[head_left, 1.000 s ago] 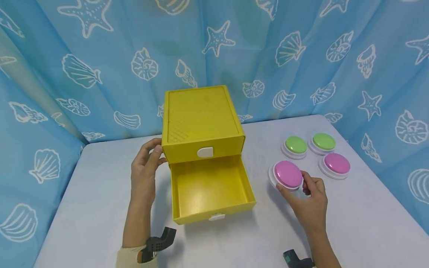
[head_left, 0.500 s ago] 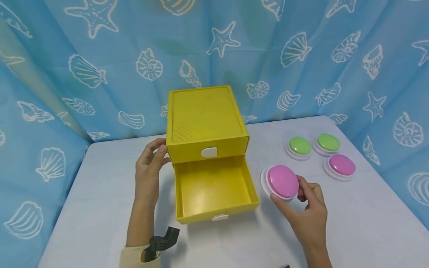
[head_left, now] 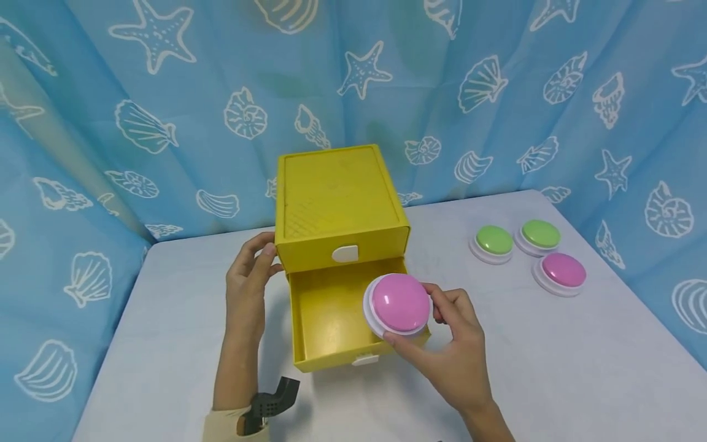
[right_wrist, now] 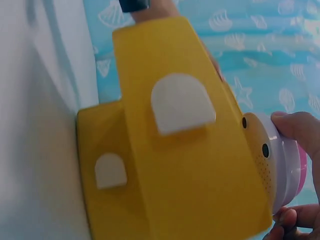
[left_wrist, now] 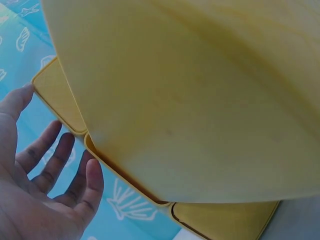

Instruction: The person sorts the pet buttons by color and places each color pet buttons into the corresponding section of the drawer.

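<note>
At lower centre, the right hand (head_left: 450,347) is pinching a pink button (head_left: 400,302) over the drawer (head_left: 331,322). At centre-left, the spread left hand (head_left: 248,282) is touching the yellow box (head_left: 339,193).

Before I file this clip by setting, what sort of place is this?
Probably a staged tabletop setup: a blue seashell curtain hangs behind a white table, with a black wrist-worn device in view.
</note>
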`<state>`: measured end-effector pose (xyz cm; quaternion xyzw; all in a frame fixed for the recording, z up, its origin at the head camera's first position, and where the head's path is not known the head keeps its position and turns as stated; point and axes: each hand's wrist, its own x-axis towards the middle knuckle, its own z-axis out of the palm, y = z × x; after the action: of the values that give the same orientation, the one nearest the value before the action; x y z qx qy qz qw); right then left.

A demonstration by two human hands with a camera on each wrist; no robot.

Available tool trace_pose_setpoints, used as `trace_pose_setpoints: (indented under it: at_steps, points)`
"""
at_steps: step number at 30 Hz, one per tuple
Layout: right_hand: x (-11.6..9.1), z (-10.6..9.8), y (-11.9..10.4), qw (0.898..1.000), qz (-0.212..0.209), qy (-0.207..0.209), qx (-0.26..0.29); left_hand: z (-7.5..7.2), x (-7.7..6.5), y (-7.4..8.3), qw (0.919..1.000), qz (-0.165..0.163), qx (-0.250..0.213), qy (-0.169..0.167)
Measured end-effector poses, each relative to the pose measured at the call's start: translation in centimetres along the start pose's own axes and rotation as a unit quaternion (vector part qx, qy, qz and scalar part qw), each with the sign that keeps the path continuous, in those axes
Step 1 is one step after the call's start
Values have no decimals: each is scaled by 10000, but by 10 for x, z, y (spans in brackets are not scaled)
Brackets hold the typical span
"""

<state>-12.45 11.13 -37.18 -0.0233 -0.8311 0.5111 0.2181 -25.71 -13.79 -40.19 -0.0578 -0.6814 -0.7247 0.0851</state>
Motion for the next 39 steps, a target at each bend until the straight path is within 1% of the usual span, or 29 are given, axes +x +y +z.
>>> trace_pose_setpoints:
  at_steps: [4, 7, 9, 11, 13, 17, 22, 24, 25, 27, 30, 31, 32, 33, 35, 39]
  points:
    - [5, 6, -15, 9990, -217, -330, 215, 4, 1, -3, 10000, -18, 12, 1]
    - [9, 16, -12, 9972, -430, -535, 282, 5, 1, -4, 10000, -35, 86, 23]
    - [11, 24, -5, 9965, -510, -640, 178, 5, 1, -3, 9998, -57, 158, 43]
    - [12, 31, 4, 9960, -598, -665, 6, 6, 2, -3, 9998, -60, 175, 26]
    - [13, 34, 6, 9958, -638, -646, -140, 6, 3, -2, 9998, -53, 215, -2]
    - [13, 36, 5, 9953, -676, -640, -251, 7, 5, -2, 9999, -32, 144, -64]
    - [11, 41, 2, 9939, -669, -840, -255, 7, 4, -3, 9998, -135, 134, -26]
    - [10, 43, 2, 9928, -741, -878, -328, 7, 4, -4, 9998, -115, 160, -18]
    - [11, 44, 2, 9915, -813, -904, -457, 6, 4, -5, 9998, -79, 153, -21]
    - [12, 47, 2, 9849, -1081, -1013, -895, 6, 4, -4, 9999, -29, 168, -4]
    - [14, 51, 2, 9656, -1575, -1254, -1647, 5, 4, -4, 9998, -32, 205, 33]
    - [14, 52, 1, 9592, -1716, -1329, -1813, 5, 3, -4, 9997, -31, 219, 45]
    - [14, 52, 1, 9556, -1814, -1402, -1851, 5, 3, -4, 9997, -43, 218, 59]
    - [14, 52, 1, 9549, -1853, -1457, -1805, 4, 3, -3, 9997, -55, 219, 71]
    - [14, 50, 0, 9592, -1834, -1511, -1535, 4, 2, -2, 9996, -66, 237, 111]
    - [18, 43, 1, 9681, -1771, -1397, -1090, 2, 0, 0, 9991, -102, 356, 198]
